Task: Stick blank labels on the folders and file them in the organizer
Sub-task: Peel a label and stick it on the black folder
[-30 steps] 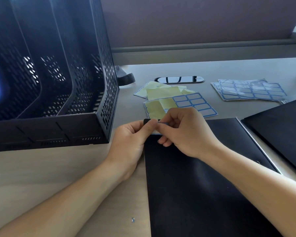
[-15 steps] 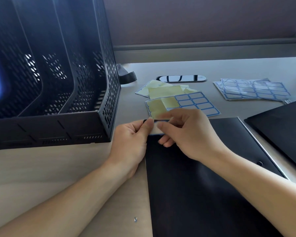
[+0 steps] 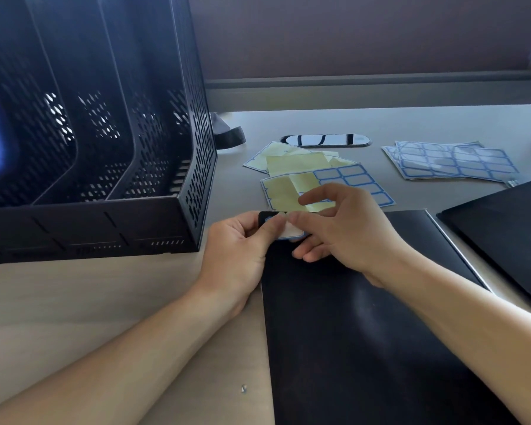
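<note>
Now both pressing label (image 3: 290, 231) onto folder (image 3: 365, 348) top corner: left hand (image 3: 239, 243) thumb pinning one end, right hand (image 3: 341, 231) fingertips pinching other end, beside organizer (image 3: 178, 216).

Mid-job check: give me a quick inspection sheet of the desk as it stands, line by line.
Surface: desk, pale top, one small speck near the front edge.
Job's things: black folder flat in front; label at its top left corner; second folder to the right; organizer at left, its visible slots showing no folder.
Clutter: part-used label sheets behind the folder; fuller sheets at far right.
Hands: left hand and right hand both pinch the label.
Cables: none seen; a grommet in the desk and a dark strap by the organizer.
Surroundings: partition behind the desk.
</note>
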